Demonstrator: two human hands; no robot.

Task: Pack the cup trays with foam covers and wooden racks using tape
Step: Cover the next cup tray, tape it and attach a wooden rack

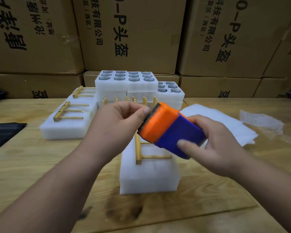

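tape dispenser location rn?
Head view, centre: the tape dispenser is held in the right hand, left hand at its front edge, above the nearest foam tray.

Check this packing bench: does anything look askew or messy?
Yes. The loose white foam sheets at right lie fanned and overlapping, with crumpled clear plastic film beside them. The foam trays look tidy.

Single view, head-worn, wide-angle. Looks forward and down from above person's forearms. Both hands close to lens, near frame centre: left hand [123, 121], right hand [213, 142]. Wooden table [23, 165] directly beneath hands, seen steeply, running past bottom edge. Cardboard boxes [133, 31] stand well beyond hands, filling top of frame, faced nearly head-on. Straight edges bow toward frame borders. No second view to overlap.
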